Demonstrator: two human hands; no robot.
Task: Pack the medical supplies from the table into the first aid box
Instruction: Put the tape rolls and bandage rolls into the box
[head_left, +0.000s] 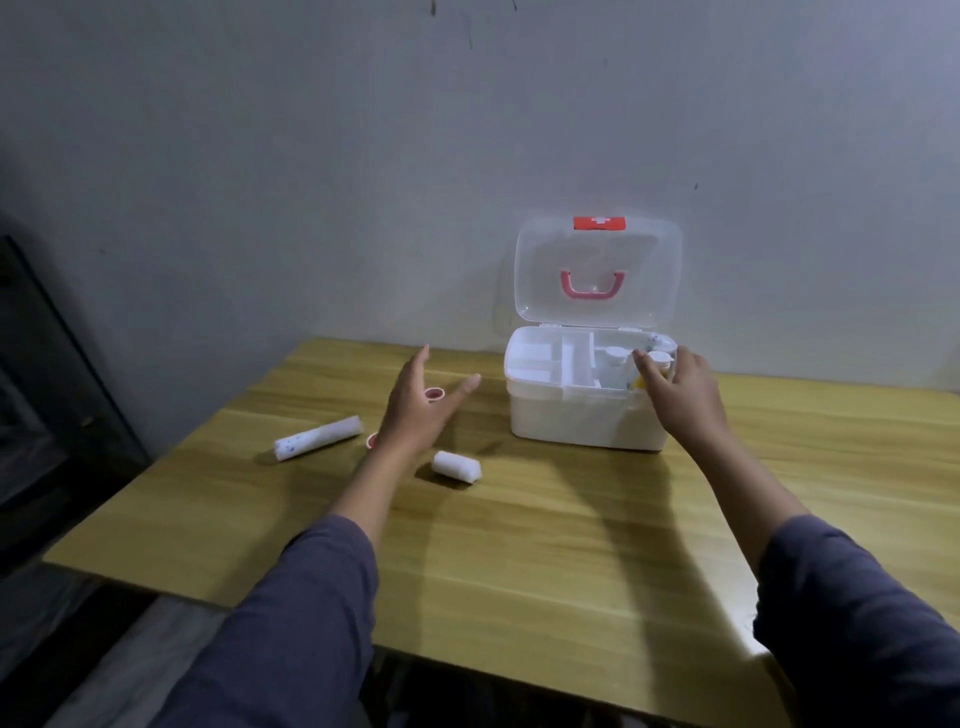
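Note:
The white first aid box (582, 415) stands open on the wooden table, its clear lid (597, 270) with a pink handle upright against the wall. My right hand (680, 389) reaches into the box's right compartment with fingers around a white-capped bottle (661, 359); another white bottle (614, 364) stands beside it. My left hand (421, 405) hovers open over the table, left of the box. Under it lie two small pink-rimmed tape rolls, one (434, 394) between the fingers and one (372, 440) at the wrist. A long white gauze roll (318, 437) and a short bandage roll (457, 466) lie nearby.
The table (545, 545) sits against a grey wall. A dark piece of furniture (47, 415) stands off the table's left edge. The box's left tray compartments (540, 358) hold nothing visible.

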